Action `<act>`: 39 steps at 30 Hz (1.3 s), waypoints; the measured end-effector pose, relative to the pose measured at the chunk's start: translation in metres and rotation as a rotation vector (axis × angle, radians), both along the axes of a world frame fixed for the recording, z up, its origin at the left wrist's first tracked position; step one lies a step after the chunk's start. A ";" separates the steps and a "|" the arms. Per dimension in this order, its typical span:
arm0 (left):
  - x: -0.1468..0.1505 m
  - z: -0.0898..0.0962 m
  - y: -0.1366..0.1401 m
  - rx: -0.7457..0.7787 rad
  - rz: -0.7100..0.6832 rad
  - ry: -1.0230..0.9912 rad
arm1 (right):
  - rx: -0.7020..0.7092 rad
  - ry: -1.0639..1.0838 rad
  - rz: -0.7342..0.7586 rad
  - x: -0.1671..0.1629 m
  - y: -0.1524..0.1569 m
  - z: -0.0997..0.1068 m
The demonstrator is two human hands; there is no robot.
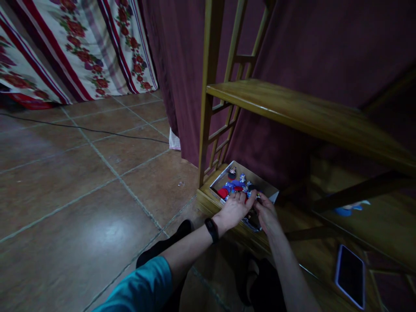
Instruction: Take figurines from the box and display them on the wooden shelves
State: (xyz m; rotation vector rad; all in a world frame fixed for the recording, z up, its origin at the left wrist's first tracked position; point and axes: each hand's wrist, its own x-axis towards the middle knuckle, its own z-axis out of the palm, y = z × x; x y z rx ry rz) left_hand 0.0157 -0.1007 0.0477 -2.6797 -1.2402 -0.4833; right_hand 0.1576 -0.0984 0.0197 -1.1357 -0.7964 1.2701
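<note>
A shallow white box (262, 185) sits on the low wooden shelf, holding several small figurines in blue, red and black. One dark-and-red figurine (232, 174) stands near its back left corner, and a blue-and-white figurine (242, 178) is close by. My left hand (236, 209), with a black band on its wrist, reaches over the front of the box, its fingers bent. Meeting it from the right, my right hand (265, 211) has its fingers drawn together close to my left fingertips. Whatever small thing lies between the fingertips is too hidden to name.
A wooden shelf board (286, 102) juts out above the box, beside an upright post (208, 86). A phone (351, 275) lies on the right. A blue figure (351, 209) sits behind a slanted bar. A black cable (97, 131) crosses the tiled floor.
</note>
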 end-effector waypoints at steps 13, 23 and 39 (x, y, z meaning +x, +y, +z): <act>-0.001 -0.002 -0.001 -0.012 -0.051 0.073 | -0.041 -0.050 0.089 0.001 -0.011 0.001; 0.001 -0.007 -0.005 -0.002 -0.089 0.095 | -0.099 0.005 0.052 0.001 -0.025 0.003; -0.001 -0.008 0.002 -0.070 -0.105 0.068 | -0.135 -0.017 0.057 -0.007 -0.017 0.003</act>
